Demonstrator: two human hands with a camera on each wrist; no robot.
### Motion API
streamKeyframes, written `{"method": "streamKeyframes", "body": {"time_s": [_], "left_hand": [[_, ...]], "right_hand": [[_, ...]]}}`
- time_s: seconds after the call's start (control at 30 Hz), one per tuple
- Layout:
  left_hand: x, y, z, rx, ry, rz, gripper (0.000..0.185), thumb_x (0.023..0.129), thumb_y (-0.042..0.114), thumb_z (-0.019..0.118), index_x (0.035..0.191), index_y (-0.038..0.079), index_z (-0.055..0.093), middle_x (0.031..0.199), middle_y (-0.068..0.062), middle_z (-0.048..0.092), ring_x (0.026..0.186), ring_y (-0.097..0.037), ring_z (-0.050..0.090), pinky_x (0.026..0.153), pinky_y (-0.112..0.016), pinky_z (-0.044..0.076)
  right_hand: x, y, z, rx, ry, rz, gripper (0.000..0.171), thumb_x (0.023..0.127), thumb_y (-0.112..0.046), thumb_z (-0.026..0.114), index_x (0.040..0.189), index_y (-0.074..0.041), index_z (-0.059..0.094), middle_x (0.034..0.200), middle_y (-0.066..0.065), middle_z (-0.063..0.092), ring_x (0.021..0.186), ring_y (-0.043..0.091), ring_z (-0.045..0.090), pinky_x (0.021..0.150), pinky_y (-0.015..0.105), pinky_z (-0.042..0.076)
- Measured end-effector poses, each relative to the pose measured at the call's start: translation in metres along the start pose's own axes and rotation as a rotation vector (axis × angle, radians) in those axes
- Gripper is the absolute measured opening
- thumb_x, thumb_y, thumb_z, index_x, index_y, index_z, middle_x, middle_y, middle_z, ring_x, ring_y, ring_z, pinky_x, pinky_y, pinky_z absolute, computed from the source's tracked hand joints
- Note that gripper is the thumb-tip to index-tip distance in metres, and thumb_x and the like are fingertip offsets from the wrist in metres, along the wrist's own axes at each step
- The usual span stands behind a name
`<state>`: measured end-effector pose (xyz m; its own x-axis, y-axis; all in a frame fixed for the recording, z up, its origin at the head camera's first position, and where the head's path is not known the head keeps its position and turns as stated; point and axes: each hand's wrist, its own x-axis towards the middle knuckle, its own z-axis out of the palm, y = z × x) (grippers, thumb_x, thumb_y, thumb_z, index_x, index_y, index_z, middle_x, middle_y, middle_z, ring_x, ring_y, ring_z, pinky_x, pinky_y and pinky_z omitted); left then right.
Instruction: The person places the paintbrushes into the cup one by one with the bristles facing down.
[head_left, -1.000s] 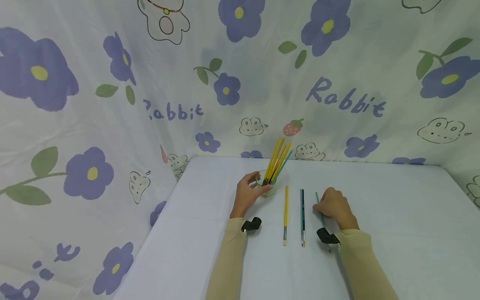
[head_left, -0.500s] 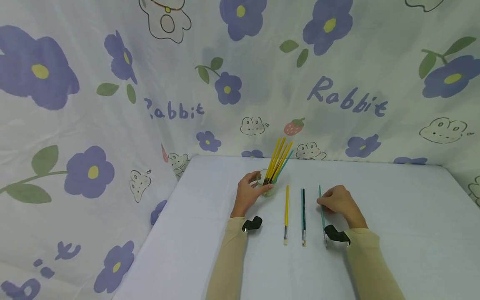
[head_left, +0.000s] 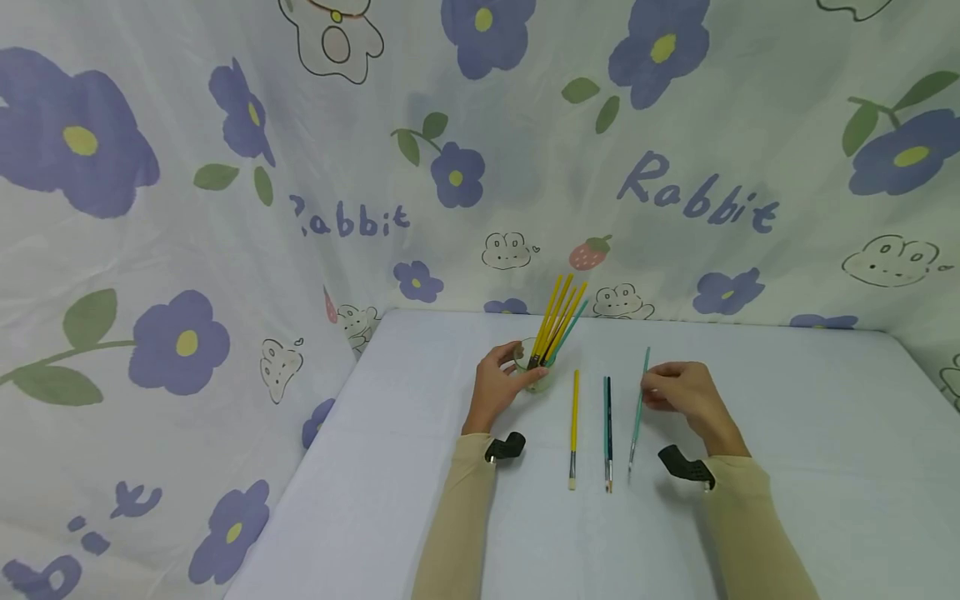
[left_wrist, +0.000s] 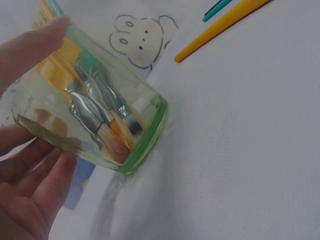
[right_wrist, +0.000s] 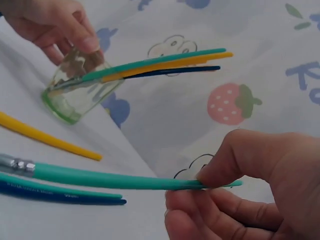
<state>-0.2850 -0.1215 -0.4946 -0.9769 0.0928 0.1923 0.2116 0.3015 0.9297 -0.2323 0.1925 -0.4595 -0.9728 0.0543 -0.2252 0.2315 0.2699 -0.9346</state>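
My left hand (head_left: 498, 387) grips a clear greenish glass (left_wrist: 145, 120) around its side. Inside the glass, several paintbrushes (head_left: 558, 321) stand bristles down, with yellow, teal and dark blue handles leaning right. Thumb and fingers of my right hand (head_left: 684, 396) pinch a teal paintbrush (right_wrist: 105, 177) near the end of its handle. Its bristle end points toward me in the head view. Left of that hand, a teal brush and a dark blue brush (head_left: 610, 429) lie side by side on the table. A yellow brush (head_left: 575, 425) lies between them and the glass.
A white cloth covers the table (head_left: 817, 417). Behind and to the left hangs a curtain (head_left: 525, 125) printed with purple flowers, rabbits and lettering. A black device (head_left: 506, 447) sits on each wrist.
My right hand has lifted the teal paintbrush from the table and moved it away from me and slightly right, its bristle end swinging left. The left hand stays at the glass.
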Motion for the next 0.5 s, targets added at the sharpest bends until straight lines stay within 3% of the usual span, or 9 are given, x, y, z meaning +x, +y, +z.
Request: {"method": "streamKeyframes", "body": {"time_s": [0.2, 0.5], "left_hand": [[0.001, 0.001, 0.000, 0.009, 0.003, -0.004, 0.082, 0.078, 0.042, 0.091, 0.145, 0.009, 0.059, 0.137, -0.010, 0.064, 0.133, -0.029, 0.059, 0.113, -0.043, 0.054], [0.000, 0.001, 0.000, 0.013, 0.003, -0.009, 0.080, 0.078, 0.042, 0.091, 0.145, 0.009, 0.060, 0.137, -0.011, 0.065, 0.133, -0.029, 0.060, 0.112, -0.042, 0.055]], "right_hand": [[-0.003, -0.006, -0.001, 0.129, 0.014, -0.007, 0.047, 0.095, -0.010, 0.063, 0.134, 0.015, 0.052, 0.084, -0.006, 0.071, 0.074, 0.004, 0.073, 0.073, 0.023, 0.066], [-0.006, -0.012, -0.001, 0.235, 0.034, -0.027, 0.049, 0.099, -0.010, 0.062, 0.138, 0.016, 0.048, 0.085, -0.009, 0.069, 0.077, 0.003, 0.073, 0.077, 0.021, 0.065]]}}
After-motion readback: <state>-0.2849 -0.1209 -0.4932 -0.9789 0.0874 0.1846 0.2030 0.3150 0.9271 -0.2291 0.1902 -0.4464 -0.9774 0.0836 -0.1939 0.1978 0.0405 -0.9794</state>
